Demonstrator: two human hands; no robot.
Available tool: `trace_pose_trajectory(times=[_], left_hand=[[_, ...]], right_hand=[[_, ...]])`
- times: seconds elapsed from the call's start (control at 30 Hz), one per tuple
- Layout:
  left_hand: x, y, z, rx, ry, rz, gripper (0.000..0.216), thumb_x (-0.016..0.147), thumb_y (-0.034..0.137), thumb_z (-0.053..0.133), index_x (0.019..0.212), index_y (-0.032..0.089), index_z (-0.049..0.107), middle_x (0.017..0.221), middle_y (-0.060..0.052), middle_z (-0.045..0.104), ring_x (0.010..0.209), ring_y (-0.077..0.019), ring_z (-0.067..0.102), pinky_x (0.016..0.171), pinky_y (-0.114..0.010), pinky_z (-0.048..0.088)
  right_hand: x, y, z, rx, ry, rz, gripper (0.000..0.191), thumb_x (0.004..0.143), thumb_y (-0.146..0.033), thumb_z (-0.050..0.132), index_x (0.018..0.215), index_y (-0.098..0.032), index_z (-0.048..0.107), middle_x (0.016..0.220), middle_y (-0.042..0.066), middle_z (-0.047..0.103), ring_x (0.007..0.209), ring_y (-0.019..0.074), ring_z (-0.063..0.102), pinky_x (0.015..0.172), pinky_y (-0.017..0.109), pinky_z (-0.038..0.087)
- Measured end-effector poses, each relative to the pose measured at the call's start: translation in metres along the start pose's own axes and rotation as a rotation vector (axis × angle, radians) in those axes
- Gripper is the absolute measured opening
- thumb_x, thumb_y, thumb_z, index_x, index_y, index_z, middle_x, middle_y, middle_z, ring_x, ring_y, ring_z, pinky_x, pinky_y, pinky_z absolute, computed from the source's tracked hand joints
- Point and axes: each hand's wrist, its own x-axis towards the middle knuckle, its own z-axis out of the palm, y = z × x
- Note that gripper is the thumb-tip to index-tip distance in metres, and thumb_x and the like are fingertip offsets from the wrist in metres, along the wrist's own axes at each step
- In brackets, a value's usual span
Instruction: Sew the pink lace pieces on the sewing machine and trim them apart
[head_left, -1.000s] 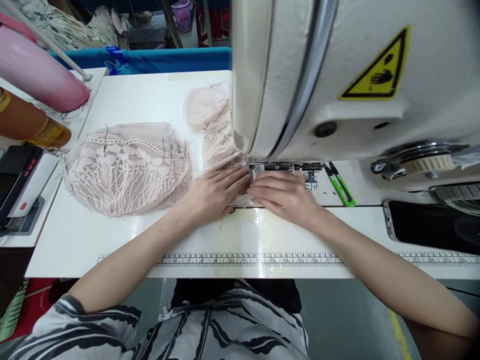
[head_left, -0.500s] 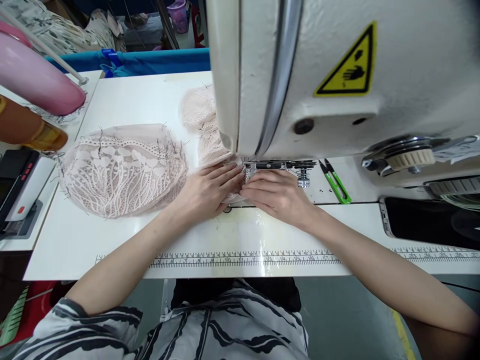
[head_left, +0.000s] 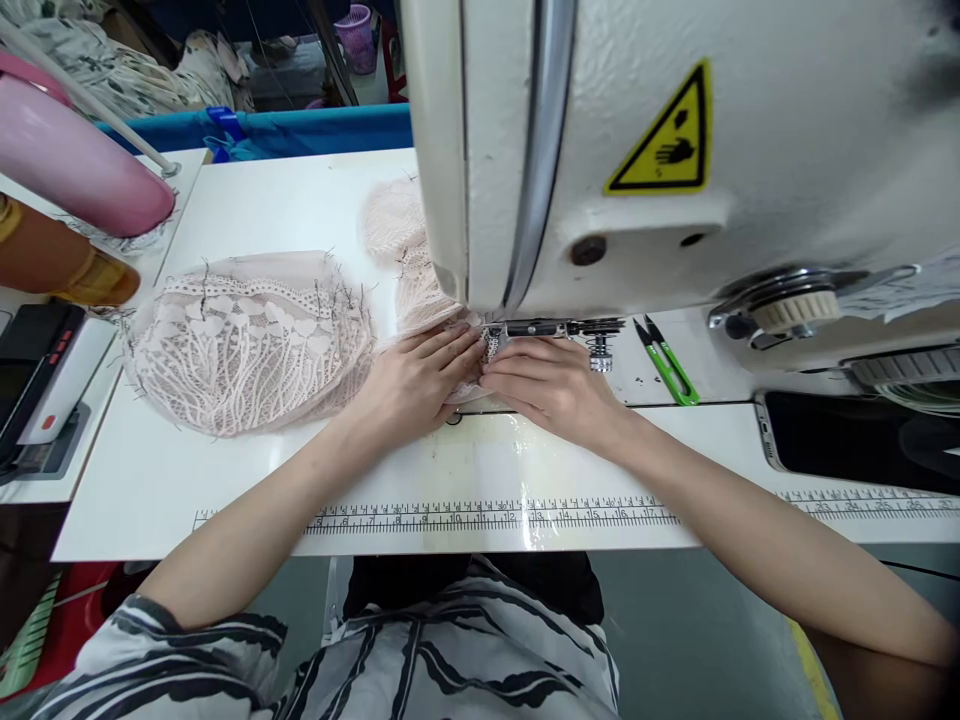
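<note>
Both hands lie flat on a small piece of pale pink lace [head_left: 420, 290] at the foot of a white sewing machine [head_left: 675, 170]. My left hand [head_left: 412, 385] presses the lace from the left, fingers stretched toward the needle. My right hand [head_left: 551, 385] presses it from the right, fingertips meeting the left ones just under the presser foot [head_left: 499, 340]. The needle itself is hidden by the machine head. The lace runs back behind the machine.
A stack of pink lace pieces [head_left: 247, 340] lies to the left on the white table [head_left: 300, 200]. Green thread snips [head_left: 664, 362] and a black phone [head_left: 855, 445] sit to the right. A printed ruler [head_left: 495, 517] runs along the front edge. A control box [head_left: 37, 375] stands far left.
The view has shifted slightly, so the machine head fills more of the frame. Both hands stay pressed on the lace at the presser foot, barely moved.
</note>
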Motion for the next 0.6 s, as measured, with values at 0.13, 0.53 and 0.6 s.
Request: trace_pose_trajectory(times=[0.13, 0.53, 0.6], left_hand=[[0.0, 0.002, 0.001, 0.004, 0.006, -0.01, 0.047, 0.095, 0.024, 0.054, 0.139, 0.008, 0.06, 0.141, -0.015, 0.062, 0.132, -0.0295, 0.06, 0.117, -0.05, 0.047], [0.001, 0.01, 0.002, 0.074, -0.034, -0.063, 0.049, 0.096, 0.027, 0.052, 0.14, 0.004, 0.059, 0.143, -0.016, 0.059, 0.132, -0.0309, 0.059, 0.117, -0.051, 0.046], [0.002, 0.012, 0.002, 0.09, -0.047, -0.079, 0.05, 0.097, 0.028, 0.051, 0.14, 0.006, 0.059, 0.143, -0.016, 0.06, 0.132, -0.0309, 0.059, 0.116, -0.051, 0.047]], right_hand=[[0.001, 0.0, 0.002, 0.0, 0.019, 0.012, 0.021, 0.102, -0.021, 0.055, 0.1, -0.028, 0.076, 0.092, -0.001, 0.075, 0.091, 0.0164, 0.061, 0.078, 0.031, 0.046], [0.0, 0.004, -0.001, 0.023, -0.021, 0.051, 0.025, 0.104, -0.021, 0.05, 0.101, -0.026, 0.074, 0.098, 0.002, 0.074, 0.097, 0.0169, 0.063, 0.084, 0.032, 0.05], [0.0, 0.005, -0.002, 0.02, -0.029, 0.055, 0.026, 0.105, -0.021, 0.048, 0.1, -0.025, 0.073, 0.099, 0.002, 0.074, 0.096, 0.0165, 0.064, 0.083, 0.032, 0.051]])
